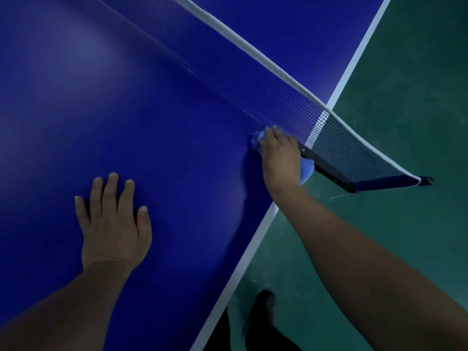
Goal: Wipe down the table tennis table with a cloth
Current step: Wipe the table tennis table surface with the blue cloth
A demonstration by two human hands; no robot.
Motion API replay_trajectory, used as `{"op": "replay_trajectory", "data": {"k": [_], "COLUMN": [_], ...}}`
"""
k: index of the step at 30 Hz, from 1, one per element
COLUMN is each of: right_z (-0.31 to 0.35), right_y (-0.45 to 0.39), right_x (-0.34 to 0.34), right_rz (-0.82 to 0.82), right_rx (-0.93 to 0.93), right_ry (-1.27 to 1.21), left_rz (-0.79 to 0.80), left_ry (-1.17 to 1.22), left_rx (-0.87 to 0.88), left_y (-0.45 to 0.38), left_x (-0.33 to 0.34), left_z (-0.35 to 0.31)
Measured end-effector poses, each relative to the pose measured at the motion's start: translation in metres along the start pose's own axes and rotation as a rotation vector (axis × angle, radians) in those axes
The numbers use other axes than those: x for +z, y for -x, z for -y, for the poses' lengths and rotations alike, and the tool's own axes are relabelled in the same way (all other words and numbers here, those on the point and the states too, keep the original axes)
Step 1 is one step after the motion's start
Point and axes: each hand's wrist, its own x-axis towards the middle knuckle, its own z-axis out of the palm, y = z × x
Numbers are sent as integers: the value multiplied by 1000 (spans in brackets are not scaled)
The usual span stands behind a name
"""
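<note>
The blue table tennis table [126, 110] fills the left and middle of the head view, with a white line along its right edge. My right hand [279, 158] grips a crumpled blue cloth [256, 141] and holds it on the table surface right beside the net, near the table's right edge. Part of the cloth [307, 171] sticks out under my wrist. My left hand [114, 224] rests flat on the table, fingers spread, well to the left of the cloth.
The net [253, 72] with its white top band runs diagonally from top middle to right. Its black clamp bracket [329, 171] juts past the table edge. Green floor [405, 97] lies to the right. My dark shoe [266, 307] stands below the table edge.
</note>
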Motion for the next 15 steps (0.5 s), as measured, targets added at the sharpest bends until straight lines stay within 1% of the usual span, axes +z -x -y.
{"op": "replay_trajectory", "data": {"k": [1,2,3,4,6,7,8,9,11,13,15], "right_z": [-7,-18,-27,-38,-59,-70,-72,-67,-57,-38,-32], "right_y": [4,15,31,51,73,78,79,78,64,46,40], "right_x": [0,2,-3,-9,-21,-26,-32,-37,-34,-28,-22], "right_rz": [25,12,5,28,9,-80,-125,-123,-113,-57,-2], "right_rx": [-18,-76,-79,-67,15,37,137,159,35,-90,-124], "right_ry": [49,146,192,187,97,96,59,46,33,18,55], "left_rz": [-2,-2,-1,-1,-3,-3,-3,-7,-12,-8,-8], "left_ry": [0,1,3,2,5,12,18,20,9,-3,-10], "left_rx": [2,3,1,1,3,3,4,5,8,7,6], "left_y": [0,0,0,-1,-1,-1,-1,0,-1,-1,-2], "left_x": [0,1,1,0,0,0,0,1,2,2,2], "left_z": [0,0,-1,-1,-1,0,0,0,1,0,0]}}
